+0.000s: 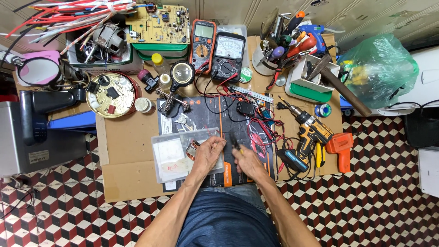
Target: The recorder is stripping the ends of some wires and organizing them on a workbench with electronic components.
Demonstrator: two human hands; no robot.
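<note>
two hands (208, 153) (247, 161); two multimeters (202, 40) (227, 56); one cordless drill (311, 132)

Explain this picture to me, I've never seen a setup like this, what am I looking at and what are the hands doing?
There is one picture, taken by a camera worn on a person's head, looking straight down at their own two bare hands over a cluttered repair bench. No robot is involved.

The left hand rests at the edge of a clear plastic box; what its fingers pinch is too small to tell. The right hand grips a small dark hand tool, possibly pliers. Both work above a black work mat on brown cardboard.

Around them lie two multimeters with red and black leads, a green circuit board, a round tin of parts, a magnifier on a stand, a yellow cordless drill, an orange tool and a cup of screwdrivers.
</note>
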